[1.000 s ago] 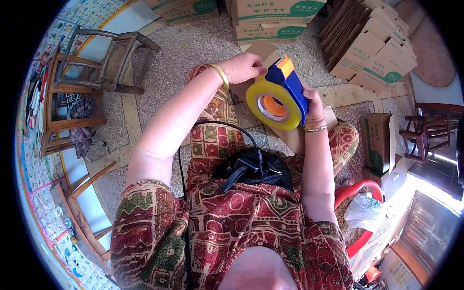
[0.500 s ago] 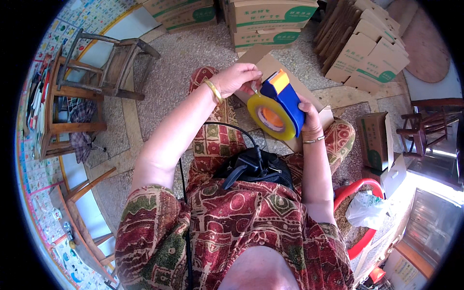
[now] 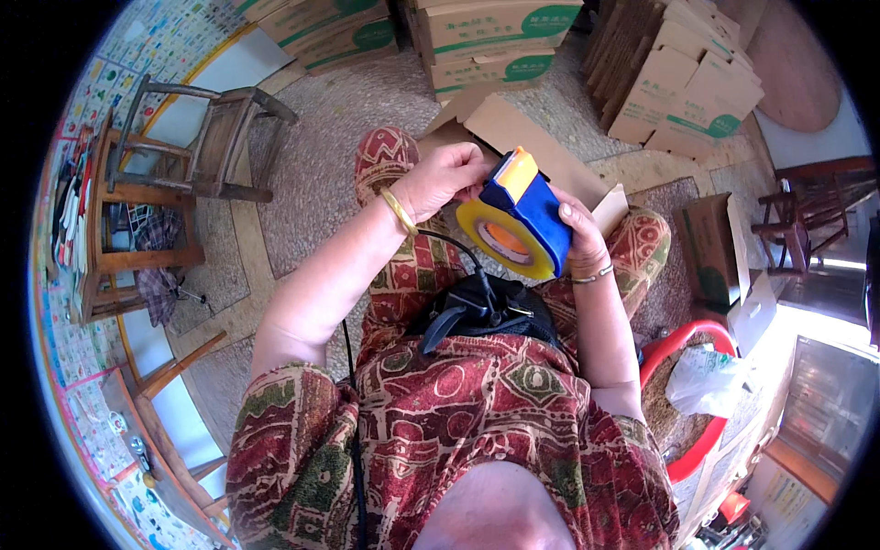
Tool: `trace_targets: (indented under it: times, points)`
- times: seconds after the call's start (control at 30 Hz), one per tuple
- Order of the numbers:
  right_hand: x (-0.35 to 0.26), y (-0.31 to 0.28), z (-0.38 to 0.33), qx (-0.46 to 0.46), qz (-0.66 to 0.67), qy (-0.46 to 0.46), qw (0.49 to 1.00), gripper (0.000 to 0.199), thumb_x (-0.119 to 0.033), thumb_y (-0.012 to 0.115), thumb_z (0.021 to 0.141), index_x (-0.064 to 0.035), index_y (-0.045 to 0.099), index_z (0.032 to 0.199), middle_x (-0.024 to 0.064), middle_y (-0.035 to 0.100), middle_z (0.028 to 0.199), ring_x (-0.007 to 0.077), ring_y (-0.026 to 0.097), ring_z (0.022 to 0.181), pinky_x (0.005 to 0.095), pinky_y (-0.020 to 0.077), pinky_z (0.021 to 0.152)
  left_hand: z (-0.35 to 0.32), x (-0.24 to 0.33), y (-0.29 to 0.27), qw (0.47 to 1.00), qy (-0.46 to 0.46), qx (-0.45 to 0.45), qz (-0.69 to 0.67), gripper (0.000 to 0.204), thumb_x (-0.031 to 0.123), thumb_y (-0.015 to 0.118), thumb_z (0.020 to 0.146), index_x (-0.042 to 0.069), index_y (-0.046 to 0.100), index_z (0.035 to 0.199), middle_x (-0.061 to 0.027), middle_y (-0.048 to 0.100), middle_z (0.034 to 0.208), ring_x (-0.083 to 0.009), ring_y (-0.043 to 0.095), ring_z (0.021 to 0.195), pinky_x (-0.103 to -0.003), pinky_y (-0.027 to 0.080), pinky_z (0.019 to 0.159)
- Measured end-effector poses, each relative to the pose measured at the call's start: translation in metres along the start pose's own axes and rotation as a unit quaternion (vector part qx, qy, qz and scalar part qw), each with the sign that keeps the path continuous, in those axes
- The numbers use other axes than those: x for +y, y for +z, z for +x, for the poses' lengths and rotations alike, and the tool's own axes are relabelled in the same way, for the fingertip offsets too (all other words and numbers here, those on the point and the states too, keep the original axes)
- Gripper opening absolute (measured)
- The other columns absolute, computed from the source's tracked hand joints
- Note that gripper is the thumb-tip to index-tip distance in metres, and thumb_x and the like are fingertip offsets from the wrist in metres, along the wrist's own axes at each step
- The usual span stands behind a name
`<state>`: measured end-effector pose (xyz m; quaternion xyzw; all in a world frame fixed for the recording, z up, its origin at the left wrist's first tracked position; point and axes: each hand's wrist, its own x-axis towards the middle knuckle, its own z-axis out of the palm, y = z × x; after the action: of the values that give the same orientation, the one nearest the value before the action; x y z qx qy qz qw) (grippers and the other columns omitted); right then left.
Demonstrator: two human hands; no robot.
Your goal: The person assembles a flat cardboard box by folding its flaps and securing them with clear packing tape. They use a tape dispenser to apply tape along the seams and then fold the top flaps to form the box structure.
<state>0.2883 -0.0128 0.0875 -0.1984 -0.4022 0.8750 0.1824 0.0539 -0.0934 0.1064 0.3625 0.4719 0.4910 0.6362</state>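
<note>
My right hand grips a blue tape dispenser with an orange top piece, holding it tilted above my lap. A wide roll of yellowish packing tape sits in the dispenser, facing left. My left hand is closed in a pinch at the tape, close to the dispenser's far left edge; the fingertips are partly hidden behind it. Beyond both hands, an open cardboard box with raised flaps lies on the floor between my legs.
Stacked cardboard boxes stand ahead, with flattened cartons at the far right. A wooden chair is at the left. To the right are an open carton and a red-rimmed basin with a white plastic bag.
The dispenser has tipped and shifted slightly left and down. My left hand has moved a little nearer, its fingertips now more hidden by the dispenser. The right hand keeps its grip.
</note>
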Motion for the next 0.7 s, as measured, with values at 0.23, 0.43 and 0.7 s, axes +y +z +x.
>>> trace_targets:
  times: [0.23, 0.43, 0.7]
  points:
    - [-0.002, 0.001, -0.029, -0.042, -0.077, 0.0, 0.996, 0.081, -0.041, 0.071, 0.077, 0.0045, 0.039, 0.136, 0.0139, 0.053, 0.129, 0.0203, 0.051, 0.117, 0.0324, 0.037, 0.102, -0.025, -0.002, 0.017, 0.995, 0.085, -0.009, 0.058, 0.024, 0.021, 0.06, 0.091, 0.009, 0.045, 0.076, 0.0026, 0.051, 0.072, -0.0049, 0.048, 0.067, -0.019, 0.04, 0.061]
    - [-0.016, 0.022, -0.056, 0.062, -0.34, -0.09, 0.934, 0.077, -0.037, 0.073, 0.078, -0.0031, 0.039, 0.139, 0.0154, 0.053, 0.128, 0.0241, 0.052, 0.116, 0.0351, 0.0407, 0.099, -0.039, 0.007, 0.033, 0.994, 0.103, 0.004, 0.048, 0.025, 0.021, 0.061, 0.091, 0.009, 0.045, 0.076, 0.0018, 0.052, 0.076, -0.0053, 0.048, 0.07, -0.02, 0.042, 0.063]
    - [-0.026, 0.051, -0.062, 0.11, -0.573, -0.231, 0.779, 0.076, -0.02, 0.082, 0.065, -0.0029, 0.044, 0.129, 0.0197, 0.056, 0.118, 0.0359, 0.056, 0.108, 0.0392, 0.0461, 0.092, -0.044, 0.017, 0.048, 0.982, 0.171, 0.049, 0.065, 0.022, 0.017, 0.061, 0.091, 0.009, 0.044, 0.077, 0.0, 0.054, 0.078, -0.0057, 0.049, 0.07, -0.021, 0.043, 0.064]
